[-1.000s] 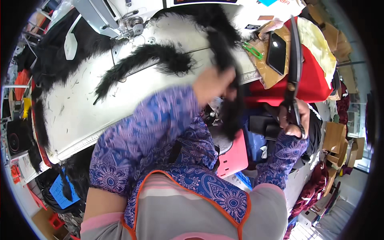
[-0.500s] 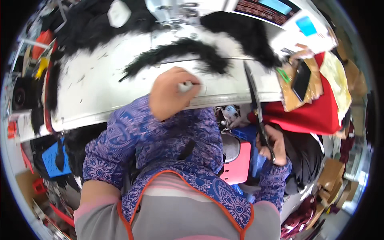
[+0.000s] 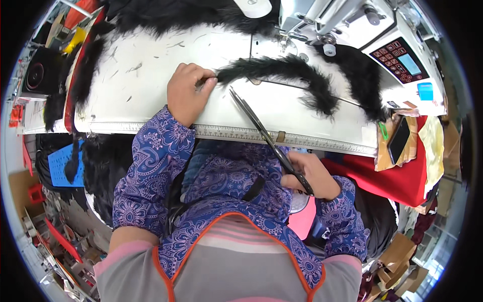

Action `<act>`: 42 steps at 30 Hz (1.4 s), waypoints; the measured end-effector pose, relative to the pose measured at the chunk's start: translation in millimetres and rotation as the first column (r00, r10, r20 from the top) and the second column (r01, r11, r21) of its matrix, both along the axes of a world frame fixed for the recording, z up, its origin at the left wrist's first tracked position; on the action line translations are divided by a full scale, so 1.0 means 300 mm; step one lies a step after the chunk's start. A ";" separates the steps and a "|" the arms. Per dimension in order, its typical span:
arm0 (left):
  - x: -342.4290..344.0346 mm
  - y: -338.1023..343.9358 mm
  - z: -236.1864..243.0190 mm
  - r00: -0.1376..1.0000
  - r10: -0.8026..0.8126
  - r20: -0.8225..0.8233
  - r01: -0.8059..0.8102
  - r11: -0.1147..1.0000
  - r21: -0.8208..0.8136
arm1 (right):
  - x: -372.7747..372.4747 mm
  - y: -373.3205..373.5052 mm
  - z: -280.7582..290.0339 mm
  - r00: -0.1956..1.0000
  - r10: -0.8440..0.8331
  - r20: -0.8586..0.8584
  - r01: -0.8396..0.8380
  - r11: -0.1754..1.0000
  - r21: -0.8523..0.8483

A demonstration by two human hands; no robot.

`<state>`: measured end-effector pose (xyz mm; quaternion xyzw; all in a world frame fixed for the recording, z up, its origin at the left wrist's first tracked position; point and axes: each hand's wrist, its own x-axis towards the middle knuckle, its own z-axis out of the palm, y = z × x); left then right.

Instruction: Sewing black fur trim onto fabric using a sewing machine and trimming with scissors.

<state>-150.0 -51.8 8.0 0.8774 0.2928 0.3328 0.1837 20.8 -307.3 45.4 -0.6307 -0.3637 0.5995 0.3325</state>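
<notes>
Two hands logged. Our left hand (image 3: 187, 93) now pinches the end of the black fur strip (image 3: 282, 75), laid flat mid-table (image 3: 151, 108) since a second ago. Our right hand (image 3: 309, 176), closed on the scissors (image 3: 266, 138), has brought the blades over the near edge toward the strip: cutting looks imminent.

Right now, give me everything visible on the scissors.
The scissors are long, with dark metal blades and black handles. The right hand grips the handles near the table edge. The blades look shut or nearly so, slanting up and left over the white table, crossing the ruler strip. The tip ends just below the black fur strip, whose end the left hand pinches.
</notes>
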 end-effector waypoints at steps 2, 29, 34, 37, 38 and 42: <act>-0.008 0.000 0.003 1.000 -0.010 0.013 0.011 0.996 -0.087 | 0.001 0.033 0.009 0.997 0.037 0.073 -0.036 0.999 -0.014; -0.018 0.010 -0.006 0.996 -0.074 0.044 0.080 0.984 -0.157 | 0.028 0.157 0.067 0.994 0.055 0.097 -0.040 0.989 -0.145; -0.015 0.011 -0.005 0.998 -0.060 0.018 0.062 0.989 -0.134 | 0.036 0.160 0.046 0.956 0.112 0.270 -0.084 0.990 -0.113; -0.013 0.009 -0.002 0.998 -0.063 0.021 0.066 0.990 -0.127 | 0.034 0.159 0.049 0.936 0.083 0.343 -0.072 0.996 -0.044; -0.013 0.007 -0.003 0.997 -0.076 0.019 0.077 0.990 -0.120 | 0.038 0.162 0.052 0.922 0.132 0.364 -0.120 0.991 -0.054; -0.019 0.007 -0.005 0.997 -0.070 0.038 0.075 0.989 -0.124 | 0.052 0.186 0.075 0.862 0.181 0.475 -0.204 0.979 -0.002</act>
